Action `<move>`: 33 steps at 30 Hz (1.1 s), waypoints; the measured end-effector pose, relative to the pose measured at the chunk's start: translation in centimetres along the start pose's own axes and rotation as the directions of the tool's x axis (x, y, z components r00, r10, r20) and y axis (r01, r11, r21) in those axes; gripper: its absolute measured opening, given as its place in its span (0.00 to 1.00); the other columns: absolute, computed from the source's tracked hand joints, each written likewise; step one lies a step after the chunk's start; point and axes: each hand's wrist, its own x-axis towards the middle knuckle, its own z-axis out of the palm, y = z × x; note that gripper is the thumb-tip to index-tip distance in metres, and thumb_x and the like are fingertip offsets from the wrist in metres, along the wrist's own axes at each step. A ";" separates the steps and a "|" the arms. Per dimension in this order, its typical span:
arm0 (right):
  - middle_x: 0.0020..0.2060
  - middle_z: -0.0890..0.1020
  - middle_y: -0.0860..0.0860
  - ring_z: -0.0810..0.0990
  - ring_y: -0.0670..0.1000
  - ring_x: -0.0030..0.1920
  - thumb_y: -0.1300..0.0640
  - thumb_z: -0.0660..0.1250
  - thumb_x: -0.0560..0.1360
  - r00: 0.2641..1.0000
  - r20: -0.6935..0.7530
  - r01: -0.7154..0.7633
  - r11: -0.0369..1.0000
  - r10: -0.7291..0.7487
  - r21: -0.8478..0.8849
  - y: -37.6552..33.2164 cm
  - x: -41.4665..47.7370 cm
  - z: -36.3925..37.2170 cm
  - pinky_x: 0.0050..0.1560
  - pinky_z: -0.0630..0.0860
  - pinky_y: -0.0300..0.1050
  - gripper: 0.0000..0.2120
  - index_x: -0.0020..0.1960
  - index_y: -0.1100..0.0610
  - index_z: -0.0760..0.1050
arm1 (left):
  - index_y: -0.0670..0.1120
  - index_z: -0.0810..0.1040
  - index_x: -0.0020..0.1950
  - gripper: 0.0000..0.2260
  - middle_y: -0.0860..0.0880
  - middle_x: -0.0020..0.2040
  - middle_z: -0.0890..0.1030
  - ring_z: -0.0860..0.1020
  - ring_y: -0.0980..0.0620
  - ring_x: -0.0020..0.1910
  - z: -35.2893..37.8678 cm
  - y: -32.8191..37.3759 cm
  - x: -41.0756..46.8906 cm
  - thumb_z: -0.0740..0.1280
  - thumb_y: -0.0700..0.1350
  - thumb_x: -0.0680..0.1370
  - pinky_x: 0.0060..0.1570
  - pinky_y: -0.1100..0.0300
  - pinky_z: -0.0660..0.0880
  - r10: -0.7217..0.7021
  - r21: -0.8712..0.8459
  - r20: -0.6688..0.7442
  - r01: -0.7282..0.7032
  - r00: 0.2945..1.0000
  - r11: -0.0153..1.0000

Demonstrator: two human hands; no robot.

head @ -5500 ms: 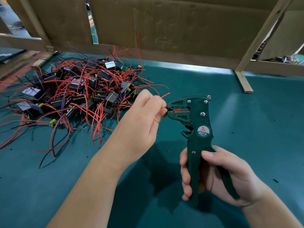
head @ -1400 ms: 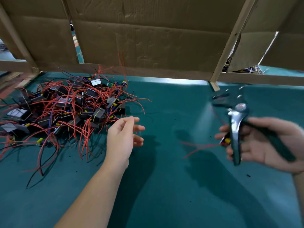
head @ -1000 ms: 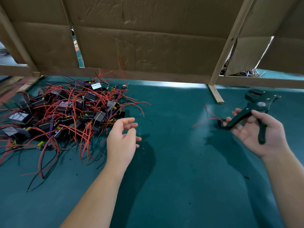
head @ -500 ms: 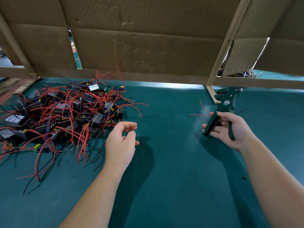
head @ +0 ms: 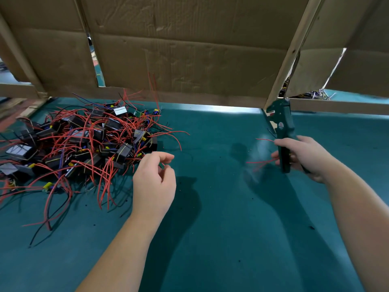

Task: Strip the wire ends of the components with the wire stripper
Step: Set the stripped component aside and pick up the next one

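A heap of black components with red wires (head: 88,142) lies at the left of the green table (head: 210,228). My left hand (head: 154,184) hovers just right of the heap, fingers loosely curled, holding nothing. My right hand (head: 305,159) grips the handles of the green wire stripper (head: 282,127), whose jaws point up and away. Blurred red wires (head: 261,162) stick out leftward from the same hand; the component they belong to is hidden behind the fingers.
A cardboard wall (head: 189,49) on a wooden frame closes off the back of the table. A slanted wooden strut (head: 290,53) meets the table just behind the stripper. More wires (head: 315,94) lie beyond a gap at the back right.
My right hand has swung the stripper from far right back toward the centre and turned it upright. My left hand, earlier pinching a wire at the jaws, stays empty beside the heap.
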 end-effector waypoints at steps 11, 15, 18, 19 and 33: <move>0.42 0.83 0.61 0.82 0.59 0.38 0.53 0.63 0.71 0.958 0.251 -0.031 0.822 -0.137 0.568 -1.8 -6.1 5.8 0.46 0.79 0.56 0.16 0.53 0.61 0.74 | 0.45 0.73 0.67 0.22 0.43 0.62 0.76 0.70 0.39 0.63 -2.9 0.3 2.7 0.67 0.40 0.72 0.65 0.44 0.57 0.046 0.638 -0.222 0.109 0.974 0.762; 0.41 0.82 0.60 0.82 0.59 0.40 0.52 0.61 0.69 0.931 0.334 -0.125 0.731 -0.147 0.671 -0.7 -7.8 8.3 0.48 0.79 0.58 0.18 0.54 0.62 0.74 | 0.46 0.73 0.67 0.19 0.42 0.55 0.80 0.73 0.38 0.57 -4.2 -1.2 3.5 0.65 0.51 0.78 0.61 0.45 0.58 -0.140 0.723 -0.141 0.198 0.980 0.661; 0.42 0.81 0.60 0.82 0.59 0.40 0.52 0.60 0.69 0.914 0.379 -0.174 0.705 -0.143 0.687 0.3 -8.3 9.0 0.46 0.80 0.57 0.19 0.55 0.62 0.74 | 0.49 0.81 0.54 0.11 0.49 0.46 0.82 0.73 0.41 0.54 -4.2 -1.2 2.9 0.69 0.52 0.76 0.61 0.43 0.57 0.007 0.624 -0.177 0.107 0.984 0.774; 0.43 0.81 0.61 0.81 0.59 0.40 0.52 0.60 0.70 0.906 0.396 -0.186 0.695 -0.153 0.695 0.6 -8.4 9.1 0.46 0.80 0.57 0.19 0.55 0.63 0.74 | 0.49 0.81 0.52 0.09 0.50 0.43 0.82 0.73 0.42 0.53 -4.1 -1.0 2.7 0.71 0.52 0.75 0.60 0.44 0.57 0.091 0.580 -0.197 0.041 0.976 0.814; 0.72 0.67 0.63 0.81 0.62 0.45 0.50 0.78 0.62 0.678 0.594 -0.319 0.555 -0.433 0.768 0.5 -10.0 10.2 0.50 0.78 0.60 0.30 0.60 0.63 0.79 | 0.42 0.77 0.44 0.09 0.50 0.49 0.80 0.77 0.53 0.51 -0.8 0.6 0.2 0.74 0.43 0.71 0.50 0.57 0.74 0.529 0.042 0.204 -0.548 0.823 0.836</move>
